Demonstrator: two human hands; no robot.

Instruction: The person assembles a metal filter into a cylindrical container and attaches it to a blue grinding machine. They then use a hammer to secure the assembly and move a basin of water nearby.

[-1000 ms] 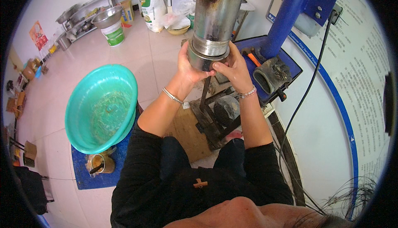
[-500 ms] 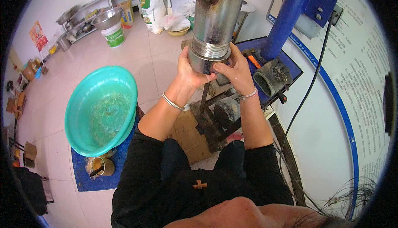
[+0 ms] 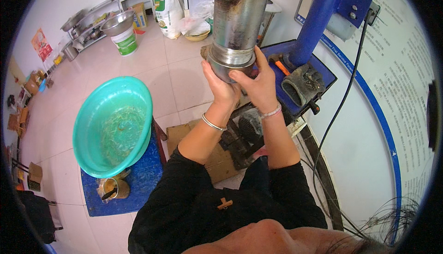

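Note:
A thick upright metal cylinder with a spout-like trough at its top hangs before me, threaded near its lower end. Round that end sits a round metal screw ring, with bright threads showing above it. My left hand cups the ring from the left and below, fingers fairly straight along its side. From the right, my right hand wraps the ring, its thumb pressed on the front and its fingers round the back. The underside of the ring is partly hidden by my hands.
Left stands a large green basin with wet-looking contents, above a blue surface holding a jar. Right are a blue post, dirty glove, orange-handled tool and hanging black cable. Cardboard lies below.
My left hand has slid round toward the underside of the ring, its fingers straighter, and its forearm has swung right. My right hand stays on the ring, its wrist slightly lower.

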